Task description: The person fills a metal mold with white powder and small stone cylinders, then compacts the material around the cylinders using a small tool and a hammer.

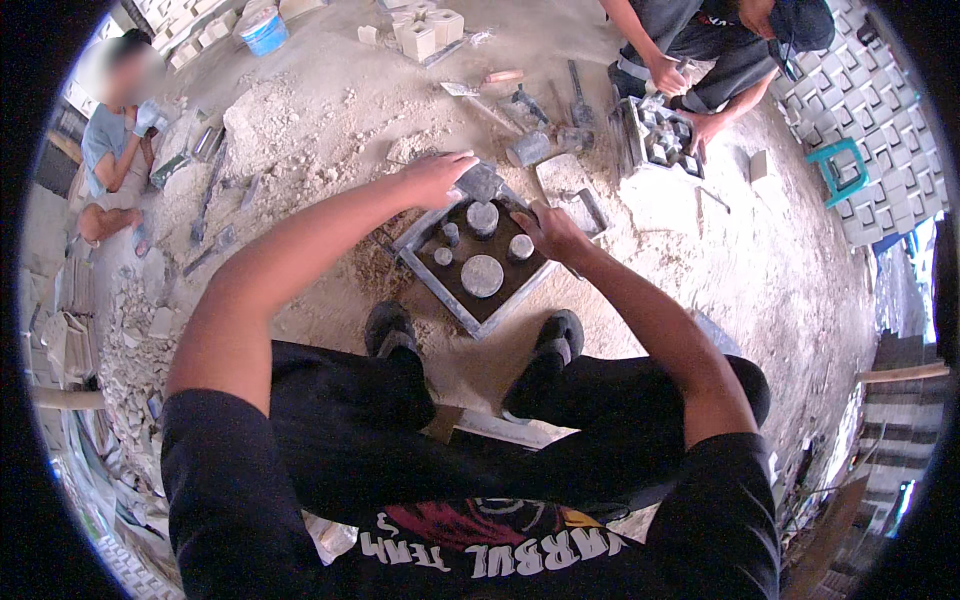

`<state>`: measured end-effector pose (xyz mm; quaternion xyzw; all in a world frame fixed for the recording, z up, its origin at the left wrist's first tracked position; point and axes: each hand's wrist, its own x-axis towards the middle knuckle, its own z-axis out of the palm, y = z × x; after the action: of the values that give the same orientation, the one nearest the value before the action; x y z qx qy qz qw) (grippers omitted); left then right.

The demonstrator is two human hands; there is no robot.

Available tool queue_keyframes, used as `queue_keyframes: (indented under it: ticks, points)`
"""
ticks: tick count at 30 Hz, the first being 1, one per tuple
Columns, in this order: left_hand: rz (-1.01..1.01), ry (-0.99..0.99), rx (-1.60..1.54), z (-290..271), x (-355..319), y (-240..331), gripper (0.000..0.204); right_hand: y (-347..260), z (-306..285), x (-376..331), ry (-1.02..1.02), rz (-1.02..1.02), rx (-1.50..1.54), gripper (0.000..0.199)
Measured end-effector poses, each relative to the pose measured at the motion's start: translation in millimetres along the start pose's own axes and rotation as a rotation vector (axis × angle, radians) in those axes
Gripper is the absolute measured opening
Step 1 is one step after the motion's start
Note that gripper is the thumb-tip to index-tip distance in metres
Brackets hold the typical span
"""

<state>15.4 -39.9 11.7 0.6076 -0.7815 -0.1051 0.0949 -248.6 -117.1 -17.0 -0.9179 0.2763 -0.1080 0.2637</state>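
On the ground between my feet sits a square metal mould frame [418, 273], turned cornerwise and filled with dark, damp-looking material. Several round grey cylinders [482, 276] of different sizes stand in the fill. Over the far corner lies the flat grey blade of a trowel [480, 184]. My left hand [440, 180] reaches across the far left side, fingers stretched out beside the blade. At the far right side, my right hand [555, 234] is closed, apparently round the trowel's handle, which its fingers mostly hide.
Hammers [530, 148], another trowel [460, 90] and powdery rubble [275, 125] lie beyond the frame. At far right, a co-worker's hands work over another mould [660, 140]. A person [115, 150] sits at far left. A blue bucket [263, 32], teal stool [838, 170] and stacked blocks [845, 90] stand farther off.
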Motion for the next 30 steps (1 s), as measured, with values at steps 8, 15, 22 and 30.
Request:
queue_keyframes:
  ticks: [8, 15, 22, 30]
  points:
    - [-0.079, -0.272, 0.043, 45.2, 29.9, -12.6, 0.069, 29.0, 15.2, 7.2, 0.056, 0.078, -0.141, 0.041]
    - [-0.07, -0.347, 0.074, 50.8, 18.6, -14.2, 0.069, 32.0, 32.3, -4.4, 0.309, -0.095, -0.144, 0.034]
    - [-0.067, -0.279, 0.073, 45.9, 7.4, -11.4, 0.067, 28.0, 21.8, 2.5, 0.149, -0.123, -0.569, 0.028]
    - [-0.182, -0.196, 0.094, 3.7, -5.8, -38.4, 0.066, 4.6, 0.5, 86.5, 0.223, -0.18, -0.299, 0.023]
